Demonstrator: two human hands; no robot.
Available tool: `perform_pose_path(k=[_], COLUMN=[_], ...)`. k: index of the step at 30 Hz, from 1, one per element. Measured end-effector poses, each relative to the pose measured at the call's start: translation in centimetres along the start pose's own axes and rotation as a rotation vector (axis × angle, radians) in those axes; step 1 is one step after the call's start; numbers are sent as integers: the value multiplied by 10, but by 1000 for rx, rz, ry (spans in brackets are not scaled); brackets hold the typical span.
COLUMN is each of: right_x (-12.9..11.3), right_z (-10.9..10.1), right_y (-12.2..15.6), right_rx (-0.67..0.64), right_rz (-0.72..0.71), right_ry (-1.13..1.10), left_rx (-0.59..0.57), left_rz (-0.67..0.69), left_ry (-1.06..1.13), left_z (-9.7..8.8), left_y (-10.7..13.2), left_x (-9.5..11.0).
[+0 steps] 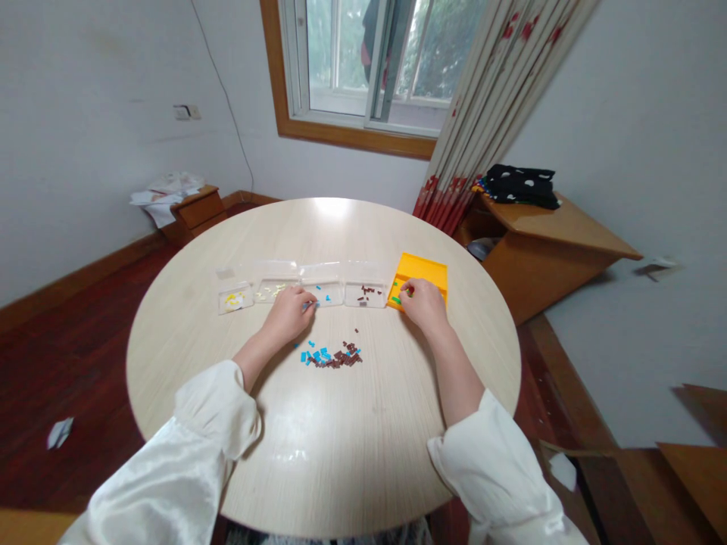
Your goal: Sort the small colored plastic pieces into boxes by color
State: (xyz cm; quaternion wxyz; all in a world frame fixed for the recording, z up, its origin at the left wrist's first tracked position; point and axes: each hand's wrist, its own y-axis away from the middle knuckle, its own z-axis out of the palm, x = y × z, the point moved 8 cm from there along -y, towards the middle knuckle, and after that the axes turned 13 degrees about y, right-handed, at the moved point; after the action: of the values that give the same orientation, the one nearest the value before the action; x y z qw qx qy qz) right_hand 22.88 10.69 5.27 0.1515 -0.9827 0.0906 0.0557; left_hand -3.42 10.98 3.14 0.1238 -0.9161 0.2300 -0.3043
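Note:
My left hand [292, 312] is curled at the front of a clear box [322, 286] holding blue pieces, its fingertips pinched on a small piece I cannot name. My right hand [423, 301] rests on the near left corner of a yellow tray [423, 269], fingers bent over small green pieces [396, 300]. A loose pile of blue and brown pieces [332, 356] lies on the round table [318, 446] between my arms.
Three more clear boxes stand in the row: yellow pieces [235, 300], pale pieces [274, 288], brown pieces [366, 291]. A wooden desk with dark cloth [525, 185] is at the right, a curtain and window behind, a small cabinet with papers [190, 204] at the left.

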Motion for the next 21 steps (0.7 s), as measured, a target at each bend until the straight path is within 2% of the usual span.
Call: perform_pose_path(k=[4,7,9,11,16,21], right_x=[-5,-23,-36,-43,-45,-41], right_z=[2,2,3,7,12,11], right_y=[1,6,12,16,17,15], right_rx=[0,-3,-48,-109,-175,-198], right_rz=[-44,-226,-350,-410,-394,-313], right_ry=[-27,-170,-242,-268,-219,-167], left_rx=[-24,-45,-60,-71,-95,-104], left_rz=[-26,-33,-31,-28,-32,-30], left_ry=[-11,-24,-29,-32,-26,-18], left_z=[2,3,3,4,4,6], left_y=[0,1,0,0,1,1], left_x=[-1,-1,1,2,4,4])
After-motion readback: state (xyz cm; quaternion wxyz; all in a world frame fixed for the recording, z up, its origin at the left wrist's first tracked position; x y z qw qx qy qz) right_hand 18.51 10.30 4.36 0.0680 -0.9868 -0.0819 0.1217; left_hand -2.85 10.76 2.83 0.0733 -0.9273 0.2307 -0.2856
